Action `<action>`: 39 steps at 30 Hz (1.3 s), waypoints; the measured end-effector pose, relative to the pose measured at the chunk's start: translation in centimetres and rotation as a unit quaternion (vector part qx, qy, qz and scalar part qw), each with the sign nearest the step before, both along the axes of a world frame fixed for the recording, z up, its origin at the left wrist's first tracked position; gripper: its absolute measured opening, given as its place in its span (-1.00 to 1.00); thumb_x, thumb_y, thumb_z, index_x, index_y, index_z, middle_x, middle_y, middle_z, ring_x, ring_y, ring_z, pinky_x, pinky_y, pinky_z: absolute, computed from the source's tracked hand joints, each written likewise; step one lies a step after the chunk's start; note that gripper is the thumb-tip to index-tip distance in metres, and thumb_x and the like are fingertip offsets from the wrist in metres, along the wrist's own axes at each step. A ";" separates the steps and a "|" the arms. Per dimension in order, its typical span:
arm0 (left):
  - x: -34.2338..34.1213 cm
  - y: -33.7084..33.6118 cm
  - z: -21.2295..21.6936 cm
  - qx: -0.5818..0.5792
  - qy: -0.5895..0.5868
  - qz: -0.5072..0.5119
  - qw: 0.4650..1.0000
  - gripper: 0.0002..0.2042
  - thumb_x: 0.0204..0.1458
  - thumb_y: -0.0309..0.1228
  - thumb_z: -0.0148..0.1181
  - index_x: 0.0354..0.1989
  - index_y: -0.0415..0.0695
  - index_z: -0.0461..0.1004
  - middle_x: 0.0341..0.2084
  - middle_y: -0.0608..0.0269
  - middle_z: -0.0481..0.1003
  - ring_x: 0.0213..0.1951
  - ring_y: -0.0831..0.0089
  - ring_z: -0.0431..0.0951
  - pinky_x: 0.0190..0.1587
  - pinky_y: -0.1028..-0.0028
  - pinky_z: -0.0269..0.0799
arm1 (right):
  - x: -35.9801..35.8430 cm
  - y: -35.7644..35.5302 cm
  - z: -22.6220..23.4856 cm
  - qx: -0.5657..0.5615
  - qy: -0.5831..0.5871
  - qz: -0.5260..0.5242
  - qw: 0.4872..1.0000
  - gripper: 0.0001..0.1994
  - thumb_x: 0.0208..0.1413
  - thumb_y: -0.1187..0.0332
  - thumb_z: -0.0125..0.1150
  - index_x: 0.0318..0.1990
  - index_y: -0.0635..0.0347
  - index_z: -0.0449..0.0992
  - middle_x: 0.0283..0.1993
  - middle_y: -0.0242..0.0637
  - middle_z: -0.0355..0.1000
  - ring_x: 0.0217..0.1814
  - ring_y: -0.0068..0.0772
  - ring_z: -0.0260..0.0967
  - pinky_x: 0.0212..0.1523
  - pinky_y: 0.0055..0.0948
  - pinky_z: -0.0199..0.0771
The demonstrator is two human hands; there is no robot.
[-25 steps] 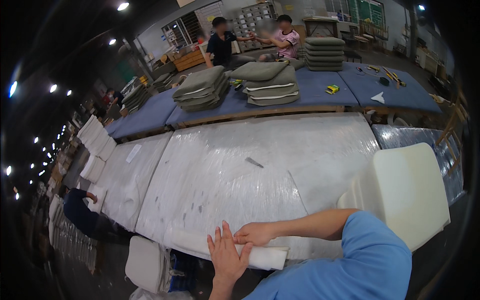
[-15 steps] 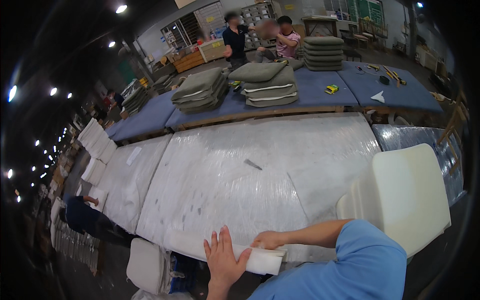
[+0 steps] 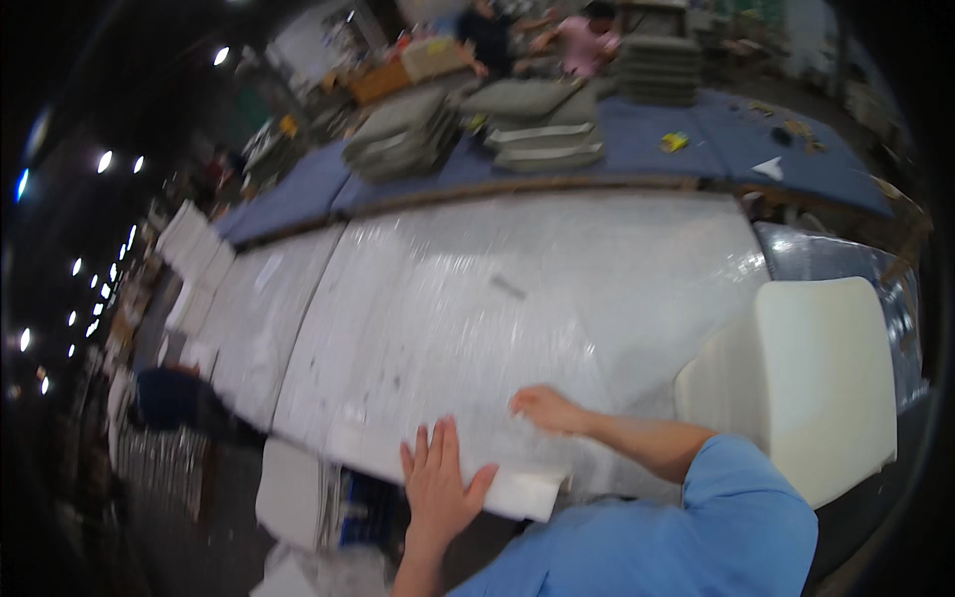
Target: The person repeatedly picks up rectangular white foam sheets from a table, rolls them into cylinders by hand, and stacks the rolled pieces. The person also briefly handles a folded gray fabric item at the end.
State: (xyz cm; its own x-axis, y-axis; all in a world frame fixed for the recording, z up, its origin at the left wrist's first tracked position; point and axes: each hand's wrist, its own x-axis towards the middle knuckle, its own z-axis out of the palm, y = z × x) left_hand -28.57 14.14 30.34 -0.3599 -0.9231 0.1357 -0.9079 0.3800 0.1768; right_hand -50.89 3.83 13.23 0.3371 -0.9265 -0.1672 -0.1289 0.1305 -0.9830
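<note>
My left hand (image 3: 438, 488) lies flat with its fingers spread on a white strip of soft padding (image 3: 524, 493) along the near edge of the plastic-covered table (image 3: 448, 328). The strip looks folded or layered at its right end. Beyond it, my right hand (image 3: 547, 409) hovers over the table, apart from the strip. Its fingers are curled together, and motion blur hides what they hold, if anything. Farther up the tabletop lies a small, thin grey piece (image 3: 508, 288), its kind unclear.
At my right rises a stack of white foam pads (image 3: 826, 383). Another white stack (image 3: 290, 493) stands below the table's left front. Grey-green cushions (image 3: 542, 129) sit in piles on the blue table (image 3: 637, 149) opposite. A person in dark clothes (image 3: 194, 403) bends at the left; others are behind.
My right hand has left the strip's edge and moved up and slightly right over the table. My left hand stays on the strip. The whole view has shifted and blurred.
</note>
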 end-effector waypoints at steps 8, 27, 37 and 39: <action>0.1 0.1 -0.5 0.020 0.025 0.016 0.999 0.05 0.12 0.21 0.17 0.51 -0.40 -0.10 0.44 -0.22 0.16 0.46 -0.26 0.09 0.47 -0.18 -0.23 | 0.9 1.1 3.9 0.115 -0.076 0.040 0.990 -0.38 0.41 -0.23 -0.11 -0.52 0.09 0.40 -0.50 -0.44 0.31 -0.44 -0.59 0.19 -0.37 -0.44 0.28; -1.3 1.0 -0.7 0.020 0.129 -0.036 0.991 -0.33 0.36 -0.01 -0.19 0.46 -0.30 0.12 0.36 -0.07 0.31 0.46 -0.13 0.14 0.49 -0.10 -0.24 | 0.6 3.9 8.5 -0.012 -0.103 0.205 0.973 -0.47 0.38 -0.17 -0.01 -0.32 0.18 0.48 -0.39 -0.38 0.38 -0.31 -0.45 0.30 -0.26 -0.33 0.37; -1.9 0.3 -1.4 -0.089 0.072 -0.023 0.993 -0.59 0.13 -0.33 0.05 0.15 -0.12 0.54 -0.21 0.23 0.50 0.03 0.22 0.46 0.38 0.07 0.00 | -0.7 5.5 14.7 -0.206 0.120 0.310 0.920 -0.51 0.16 -0.14 0.31 -0.32 0.15 0.39 -0.43 -0.18 0.43 -0.39 -0.12 0.42 -0.32 -0.23 0.39; -1.7 0.5 -1.9 -0.075 0.079 -0.007 0.994 -0.61 0.13 -0.32 0.06 0.12 -0.10 0.56 -0.20 0.24 0.51 0.04 0.24 0.46 0.39 0.07 0.00 | -0.5 5.2 13.3 -0.127 0.078 0.323 0.934 -0.57 0.21 -0.06 0.31 -0.33 0.14 0.39 -0.45 -0.25 0.41 -0.41 -0.29 0.39 -0.34 -0.32 0.36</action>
